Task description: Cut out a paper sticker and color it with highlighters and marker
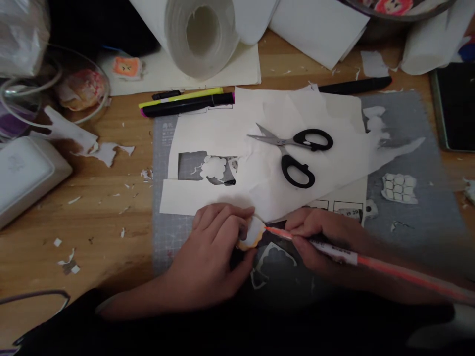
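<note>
Between the fingers and thumb of my left hand point(218, 247) is a small white paper cutout point(255, 231) with an orange-yellow scalloped edge. My right hand point(319, 235) grips an orange marker point(337, 252), its tip touching the right edge of the cutout. Just beyond my hands lie black-handled scissors point(297, 143), blades slightly apart, on crumpled white paper point(270, 183). A flower-shaped white cutout point(213, 168) shows through a rectangular hole in the cream sheet point(208, 123). Below my hands a paper offcut point(276, 262) with a scalloped opening sits in shadow.
A grey cutting mat point(415, 123) lies under the papers. Black and yellow markers point(187, 101) rest at its upper left, below a large white roll point(202, 37). A white box point(31, 178) stands left, a phone point(454, 106) right. Paper scraps point(70, 262) litter the wooden table.
</note>
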A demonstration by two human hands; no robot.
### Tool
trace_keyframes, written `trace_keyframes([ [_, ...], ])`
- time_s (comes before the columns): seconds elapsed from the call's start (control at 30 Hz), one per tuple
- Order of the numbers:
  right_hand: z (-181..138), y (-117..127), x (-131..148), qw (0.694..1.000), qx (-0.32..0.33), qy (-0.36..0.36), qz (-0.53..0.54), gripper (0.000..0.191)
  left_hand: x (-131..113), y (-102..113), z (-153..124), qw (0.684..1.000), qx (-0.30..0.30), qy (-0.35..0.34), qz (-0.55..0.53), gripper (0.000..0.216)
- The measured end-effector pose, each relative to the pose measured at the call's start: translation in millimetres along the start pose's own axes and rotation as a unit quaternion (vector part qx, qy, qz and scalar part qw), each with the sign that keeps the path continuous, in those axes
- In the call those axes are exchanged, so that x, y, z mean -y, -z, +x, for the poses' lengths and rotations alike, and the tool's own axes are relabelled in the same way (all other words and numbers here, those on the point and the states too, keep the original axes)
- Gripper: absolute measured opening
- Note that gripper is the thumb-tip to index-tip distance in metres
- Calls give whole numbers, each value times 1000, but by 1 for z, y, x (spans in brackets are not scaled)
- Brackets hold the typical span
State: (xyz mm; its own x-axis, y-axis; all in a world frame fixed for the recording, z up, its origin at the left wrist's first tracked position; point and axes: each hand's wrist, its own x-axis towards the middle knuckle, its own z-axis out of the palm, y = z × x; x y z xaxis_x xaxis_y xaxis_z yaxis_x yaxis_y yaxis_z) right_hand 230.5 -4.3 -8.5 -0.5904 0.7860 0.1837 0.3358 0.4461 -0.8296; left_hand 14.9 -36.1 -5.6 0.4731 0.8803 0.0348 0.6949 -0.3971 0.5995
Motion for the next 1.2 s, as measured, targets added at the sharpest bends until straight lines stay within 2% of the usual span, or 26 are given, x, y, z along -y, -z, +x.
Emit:
trace_keyframes([
  [0.07,0,0,0,1000,13,9,6,11,0,0,0,1000,1,2,-1,19],
  [0.2,2,2,2,999,-17,-18,-25,11,-1,0,0,1000,1,5,-1,19],
  [0.3,4,4,4,1000,-4,-9,-19,11,-1,1,0,1000,0,4,1,19],
  [0.43,1,5,4,999,-5,-32,1,11,-1,0,1,1000,-4,4,1,18],
  [0.53,0,3,4,1000,7,-15,5,13,0,0,0,1000,-6,2,2,19],
  [0.7,1,-3,1,999,-41,-10,-1,10,0,1,-1,1000,-3,3,7,19],
  [0.93,-2,-4,-1,999,-40,-17,3,10,0,-1,1,1000,-6,7,9,17],
  [1.2,1,0,1,1000,-8,1,-2,10,0,0,1,1000,-6,3,1,19],
])
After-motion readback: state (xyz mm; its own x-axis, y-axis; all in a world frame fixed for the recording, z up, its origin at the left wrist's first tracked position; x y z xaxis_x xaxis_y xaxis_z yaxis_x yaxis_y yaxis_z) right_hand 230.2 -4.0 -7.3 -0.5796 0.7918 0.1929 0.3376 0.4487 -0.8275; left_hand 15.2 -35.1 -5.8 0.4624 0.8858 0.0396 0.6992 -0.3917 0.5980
